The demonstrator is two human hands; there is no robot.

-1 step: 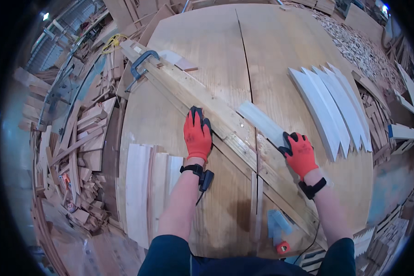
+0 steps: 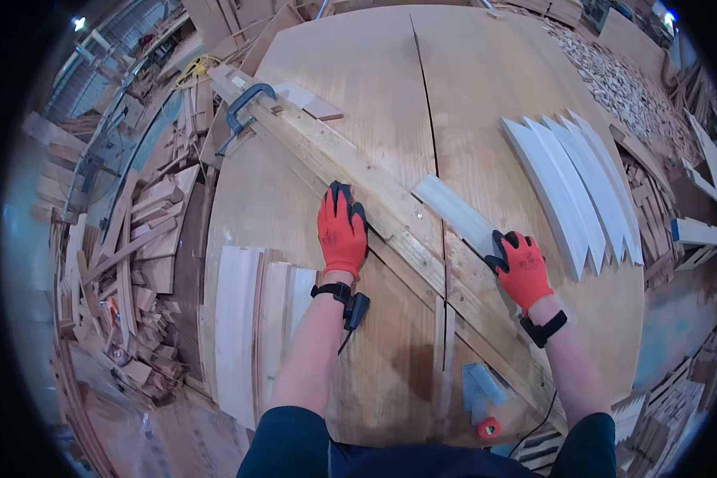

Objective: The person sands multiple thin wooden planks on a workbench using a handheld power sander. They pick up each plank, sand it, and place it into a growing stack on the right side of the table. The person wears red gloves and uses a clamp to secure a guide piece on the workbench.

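Note:
My left hand (image 2: 342, 229), in a red glove with black fingertips, lies with its fingers stretched out against the near side of a long wooden beam (image 2: 382, 187) that runs diagonally across the table. My right hand (image 2: 522, 269), gloved alike, has its thumb and fingers closed on the near end of a short pale wooden board (image 2: 456, 209). That board lies at an angle along the beam's right side, its far end pointing up and left. A dark blue C-clamp (image 2: 243, 111) grips the beam's far left end. What lies under my left palm is hidden.
Pale boards with pointed ends (image 2: 562, 187) lie at the right of the wooden table (image 2: 358, 68). Planks (image 2: 239, 319) lie side by side at the near left. A red tape measure (image 2: 488, 428) sits by the near edge. Scrap wood (image 2: 147, 263) is heaped beyond the left edge.

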